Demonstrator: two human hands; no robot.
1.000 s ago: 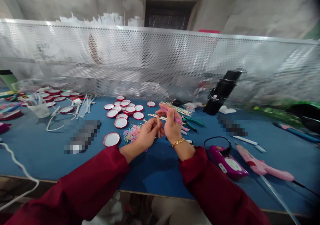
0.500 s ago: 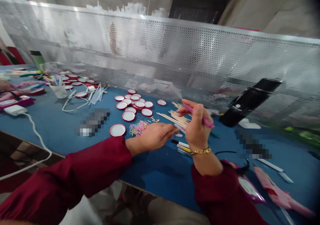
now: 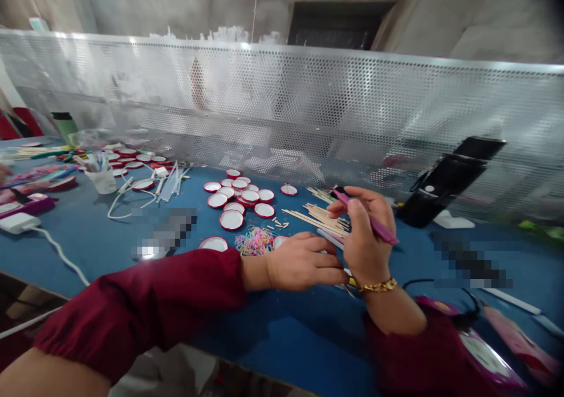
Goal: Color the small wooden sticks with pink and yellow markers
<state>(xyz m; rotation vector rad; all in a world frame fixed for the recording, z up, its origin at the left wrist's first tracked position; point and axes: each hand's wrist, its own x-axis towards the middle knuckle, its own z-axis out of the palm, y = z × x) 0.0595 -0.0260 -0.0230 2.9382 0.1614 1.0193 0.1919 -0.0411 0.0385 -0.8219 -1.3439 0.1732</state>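
On my head cam feed, the pink pen (image 3: 382, 230) is in the right hand (image 3: 369, 241), gripped between thumb and fingers. Its long axis slants, far end toward the left, near end toward the right. The left hand (image 3: 308, 262) sits lower and to the left, so the right is obviously nearer. Left fingers curl down by a yellow pen (image 3: 351, 281), but I honestly can't tell if they're pinching anything. Loose wooden sticks (image 3: 324, 216) lie beyond the left hand, slanting roughly like the pink pen.
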